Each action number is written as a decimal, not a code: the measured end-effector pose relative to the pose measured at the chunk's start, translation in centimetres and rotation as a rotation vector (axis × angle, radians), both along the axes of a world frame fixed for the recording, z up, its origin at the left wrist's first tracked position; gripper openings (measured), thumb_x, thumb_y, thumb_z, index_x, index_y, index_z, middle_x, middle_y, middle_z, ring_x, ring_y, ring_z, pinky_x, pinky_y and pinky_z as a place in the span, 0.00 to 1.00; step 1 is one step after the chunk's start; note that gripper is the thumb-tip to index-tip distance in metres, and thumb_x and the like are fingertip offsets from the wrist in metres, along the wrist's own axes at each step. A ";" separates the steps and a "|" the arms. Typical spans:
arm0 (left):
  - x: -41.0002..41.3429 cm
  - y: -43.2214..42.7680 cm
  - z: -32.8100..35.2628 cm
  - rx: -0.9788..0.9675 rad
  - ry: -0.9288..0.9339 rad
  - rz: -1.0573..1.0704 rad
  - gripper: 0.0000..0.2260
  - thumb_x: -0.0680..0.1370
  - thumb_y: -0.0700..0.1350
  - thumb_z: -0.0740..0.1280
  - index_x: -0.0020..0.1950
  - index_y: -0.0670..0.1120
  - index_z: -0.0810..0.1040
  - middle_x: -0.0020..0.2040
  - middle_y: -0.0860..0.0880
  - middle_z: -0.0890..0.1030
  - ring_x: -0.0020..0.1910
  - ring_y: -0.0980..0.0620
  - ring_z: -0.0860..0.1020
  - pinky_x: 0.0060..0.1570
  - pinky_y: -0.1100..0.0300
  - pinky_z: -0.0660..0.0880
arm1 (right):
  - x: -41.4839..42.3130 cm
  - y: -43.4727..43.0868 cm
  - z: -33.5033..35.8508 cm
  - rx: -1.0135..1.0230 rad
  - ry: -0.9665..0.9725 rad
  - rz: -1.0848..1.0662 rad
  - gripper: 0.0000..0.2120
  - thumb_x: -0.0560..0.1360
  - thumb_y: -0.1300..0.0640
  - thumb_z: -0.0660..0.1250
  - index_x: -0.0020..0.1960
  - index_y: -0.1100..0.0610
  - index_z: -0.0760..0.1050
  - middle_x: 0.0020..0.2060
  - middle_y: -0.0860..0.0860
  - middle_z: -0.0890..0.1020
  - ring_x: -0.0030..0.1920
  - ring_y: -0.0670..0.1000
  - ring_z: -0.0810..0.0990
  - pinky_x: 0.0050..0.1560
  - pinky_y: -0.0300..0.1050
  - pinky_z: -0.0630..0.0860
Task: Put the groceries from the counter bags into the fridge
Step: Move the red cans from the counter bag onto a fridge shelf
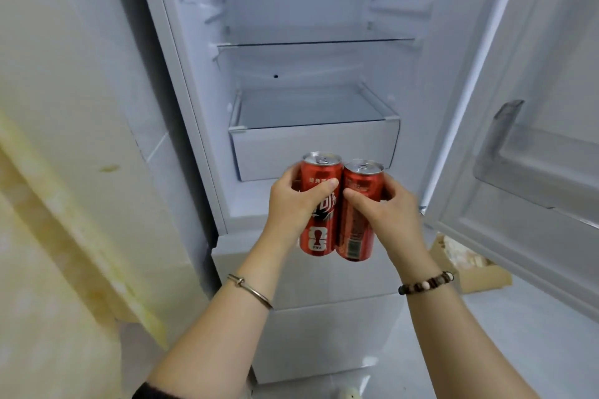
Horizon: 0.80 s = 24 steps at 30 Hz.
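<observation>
Two tall red soda cans stand upright side by side in front of the open fridge [194,100]. My left hand [293,201] grips the left can [319,233], fingers wrapped round its upper half. My right hand [385,207] grips the right can [356,236] the same way. The cans touch each other and hang just below and in front of the white crisper drawer [311,146]. Above the drawer a glass shelf [314,43] spans the fridge. No food shows inside.
The fridge door [531,107] swings open to the right, with a clear door bin [551,168]. A pale yellow-stained wall [64,172] runs along the left. A cardboard box [470,269] sits on the floor behind the door. Closed lower fridge drawers [324,327] lie under my arms.
</observation>
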State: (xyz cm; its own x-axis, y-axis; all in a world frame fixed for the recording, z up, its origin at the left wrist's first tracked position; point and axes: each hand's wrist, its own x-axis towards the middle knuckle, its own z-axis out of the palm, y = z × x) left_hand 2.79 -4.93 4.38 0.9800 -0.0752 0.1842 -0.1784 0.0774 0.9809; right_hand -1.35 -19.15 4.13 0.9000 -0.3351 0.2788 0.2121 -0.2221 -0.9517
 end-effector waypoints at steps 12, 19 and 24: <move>14.1 -1.4 3.0 -0.088 -0.033 0.097 0.11 0.70 0.44 0.74 0.52 0.51 0.79 0.46 0.50 0.84 0.45 0.51 0.83 0.45 0.55 0.79 | 16.2 -1.0 2.9 -0.006 -0.052 0.082 0.13 0.68 0.53 0.75 0.51 0.50 0.79 0.43 0.44 0.84 0.42 0.38 0.81 0.43 0.34 0.76; 20.6 -2.5 5.5 -0.113 -0.134 0.152 0.14 0.70 0.44 0.74 0.54 0.51 0.79 0.46 0.52 0.84 0.45 0.55 0.83 0.43 0.60 0.79 | 23.7 -1.6 5.1 0.004 -0.162 0.090 0.14 0.67 0.53 0.75 0.51 0.51 0.78 0.43 0.44 0.83 0.43 0.38 0.81 0.44 0.35 0.76; 23.3 -1.6 6.4 -0.126 -0.136 0.144 0.13 0.70 0.45 0.74 0.54 0.49 0.79 0.47 0.51 0.84 0.46 0.53 0.83 0.46 0.57 0.79 | 26.4 -0.8 6.2 0.036 -0.153 0.101 0.11 0.68 0.52 0.74 0.50 0.50 0.79 0.43 0.45 0.82 0.43 0.40 0.81 0.43 0.36 0.76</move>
State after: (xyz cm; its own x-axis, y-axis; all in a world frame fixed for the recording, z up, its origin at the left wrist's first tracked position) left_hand 26.05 -6.51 10.76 0.9445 0.0957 0.3143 -0.3263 0.1620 0.9313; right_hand 25.10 -19.96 10.38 0.8777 -0.2570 0.4044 0.3743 -0.1590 -0.9136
